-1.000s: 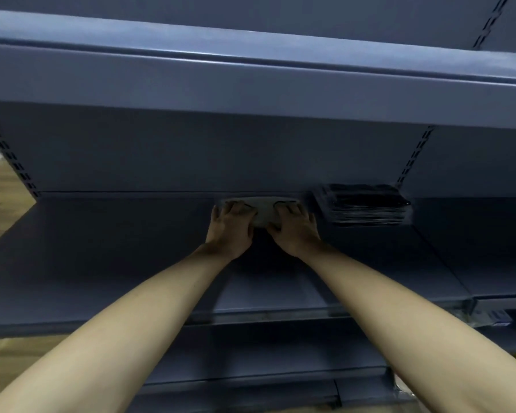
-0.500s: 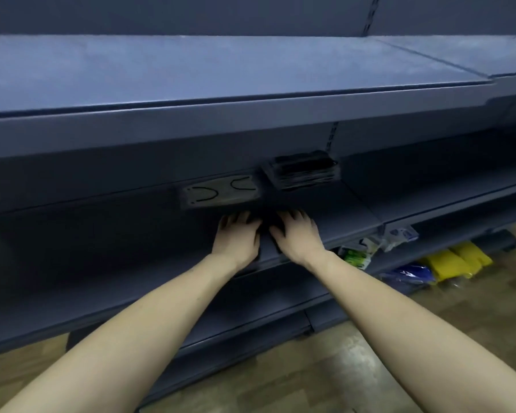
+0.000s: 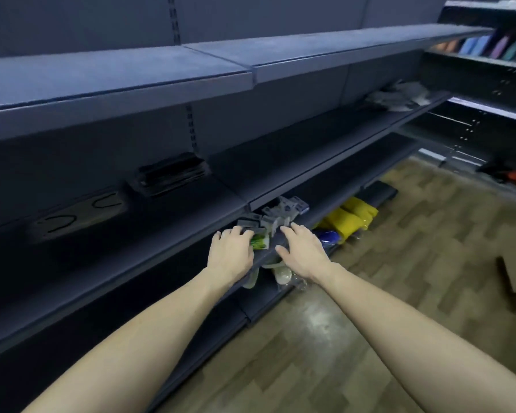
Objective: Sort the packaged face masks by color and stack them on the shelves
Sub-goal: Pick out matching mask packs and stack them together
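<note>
Both hands reach the loose heap of grey packaged masks point(image 3: 276, 217) on the lower dark shelf point(image 3: 325, 201), presumably for sorting: left hand point(image 3: 231, 253) and right hand point(image 3: 303, 253) spread open, gripping nothing. Sorted black mask stack point(image 3: 172, 174) and flat grey mask packet point(image 3: 81, 214) sit above.

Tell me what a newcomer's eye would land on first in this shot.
Two bare forearms reach in, the left hand and right hand spread over a jumble of packaged face masks on a lower dark blue shelf. On the shelf above, a black mask stack sits beside a grey mask pack. Bright yellow packs glow at floor level.
</note>
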`<state>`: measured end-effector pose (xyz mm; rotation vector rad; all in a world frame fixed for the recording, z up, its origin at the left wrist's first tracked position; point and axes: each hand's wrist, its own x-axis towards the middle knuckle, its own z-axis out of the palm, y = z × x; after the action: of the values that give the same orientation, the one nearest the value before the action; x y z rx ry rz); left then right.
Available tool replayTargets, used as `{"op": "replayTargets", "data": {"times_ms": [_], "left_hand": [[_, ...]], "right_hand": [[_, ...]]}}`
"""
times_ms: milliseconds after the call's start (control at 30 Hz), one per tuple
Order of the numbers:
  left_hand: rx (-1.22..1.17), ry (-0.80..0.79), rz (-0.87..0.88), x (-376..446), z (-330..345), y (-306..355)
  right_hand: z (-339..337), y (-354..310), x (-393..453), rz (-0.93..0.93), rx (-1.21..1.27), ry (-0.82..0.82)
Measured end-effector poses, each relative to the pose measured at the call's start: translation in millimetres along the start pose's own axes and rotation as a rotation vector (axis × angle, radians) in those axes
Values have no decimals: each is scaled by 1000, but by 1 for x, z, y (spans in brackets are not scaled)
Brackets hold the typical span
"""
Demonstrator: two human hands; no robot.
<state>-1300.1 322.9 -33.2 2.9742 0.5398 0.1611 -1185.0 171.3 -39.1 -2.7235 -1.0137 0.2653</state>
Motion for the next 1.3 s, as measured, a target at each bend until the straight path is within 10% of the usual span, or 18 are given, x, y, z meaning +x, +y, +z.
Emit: {"op": "replayTargets", "data": {"times_ms": [600, 1300], "left_hand": [[-8, -113, 288, 123, 87, 265], [-79, -253, 541, 473, 182, 535]], "right_hand": [[-32, 280, -37, 299, 113, 46], [-129, 633, 149, 629, 119, 29]]}}
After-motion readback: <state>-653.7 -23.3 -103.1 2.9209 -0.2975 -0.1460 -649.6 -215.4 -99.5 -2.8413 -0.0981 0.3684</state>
